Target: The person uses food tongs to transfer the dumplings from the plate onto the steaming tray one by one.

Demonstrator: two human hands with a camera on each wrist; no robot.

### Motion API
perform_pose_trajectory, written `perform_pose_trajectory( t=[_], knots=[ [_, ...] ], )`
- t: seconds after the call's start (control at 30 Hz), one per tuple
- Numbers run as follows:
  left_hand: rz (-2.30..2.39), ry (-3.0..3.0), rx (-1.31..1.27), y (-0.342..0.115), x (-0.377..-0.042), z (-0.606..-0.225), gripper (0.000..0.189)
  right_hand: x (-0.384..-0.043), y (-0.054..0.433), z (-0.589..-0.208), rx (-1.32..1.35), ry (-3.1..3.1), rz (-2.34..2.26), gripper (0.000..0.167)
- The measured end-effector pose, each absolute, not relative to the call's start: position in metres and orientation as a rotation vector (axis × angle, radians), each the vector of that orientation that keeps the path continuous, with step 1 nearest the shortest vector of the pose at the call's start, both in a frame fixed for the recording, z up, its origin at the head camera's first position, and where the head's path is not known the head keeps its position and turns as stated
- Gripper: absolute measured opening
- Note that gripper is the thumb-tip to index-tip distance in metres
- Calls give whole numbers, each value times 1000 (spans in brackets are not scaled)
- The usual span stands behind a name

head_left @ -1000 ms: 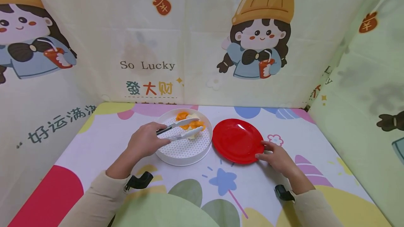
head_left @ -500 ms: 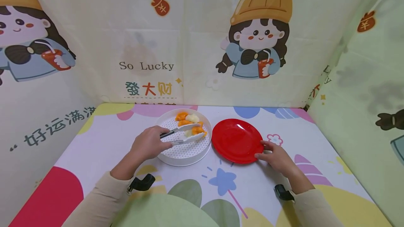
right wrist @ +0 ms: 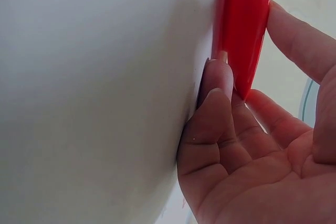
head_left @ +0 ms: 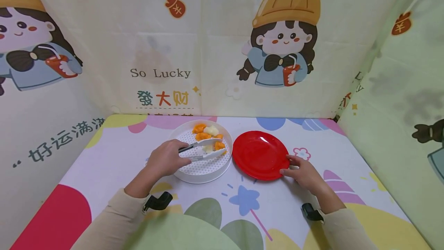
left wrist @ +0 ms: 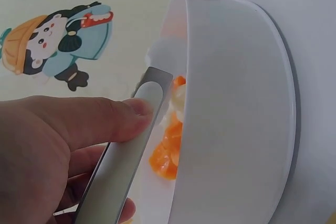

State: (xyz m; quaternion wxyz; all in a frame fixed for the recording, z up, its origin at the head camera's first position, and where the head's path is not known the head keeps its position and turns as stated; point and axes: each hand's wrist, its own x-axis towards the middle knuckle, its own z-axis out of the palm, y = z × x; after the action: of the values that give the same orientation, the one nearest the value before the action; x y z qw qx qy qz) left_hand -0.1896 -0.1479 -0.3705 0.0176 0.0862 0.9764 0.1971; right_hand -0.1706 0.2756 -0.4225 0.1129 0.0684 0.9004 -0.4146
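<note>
My left hand point(head_left: 167, 158) grips silver tongs point(head_left: 205, 142) by their sides, thumb along one arm in the left wrist view. The tongs reach into a round white steamer basket point(head_left: 202, 178) with a perforated floor. Their tips stand apart, with an orange dumpling point(head_left: 220, 146) and a pale dumpling point(head_left: 208, 149) between the arms. Other orange and white dumplings point(head_left: 199, 128) lie at the back of the basket. My right hand point(head_left: 305, 173) holds the near right rim of a red plate point(head_left: 260, 155), thumb on the rim and fingers tucked below it in the right wrist view.
The plate sits close against the basket's right side. A patterned cloth point(head_left: 243, 200) covers the table. Printed fabric walls point(head_left: 215, 49) with cartoon figures enclose the back and both sides. Black camera mounts point(head_left: 157, 201) sit on both wrists.
My left hand has moved the tongs slightly right and nearer within the basket, lowering their tips about the front right dumplings. My right hand and the plate have stayed still.
</note>
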Motion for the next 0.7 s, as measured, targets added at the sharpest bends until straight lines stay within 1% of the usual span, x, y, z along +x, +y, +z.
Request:
perform_pose_trajectory(
  t=[0.37, 0.7],
  knots=[
    [598, 3056, 243, -149, -189, -366, 52, -169, 275, -420, 196, 2639, -1222, 87],
    [615, 3092, 244, -152, -189, -362, 54, -170, 275, -423, 186, 2652, -1219, 88]
  ],
)
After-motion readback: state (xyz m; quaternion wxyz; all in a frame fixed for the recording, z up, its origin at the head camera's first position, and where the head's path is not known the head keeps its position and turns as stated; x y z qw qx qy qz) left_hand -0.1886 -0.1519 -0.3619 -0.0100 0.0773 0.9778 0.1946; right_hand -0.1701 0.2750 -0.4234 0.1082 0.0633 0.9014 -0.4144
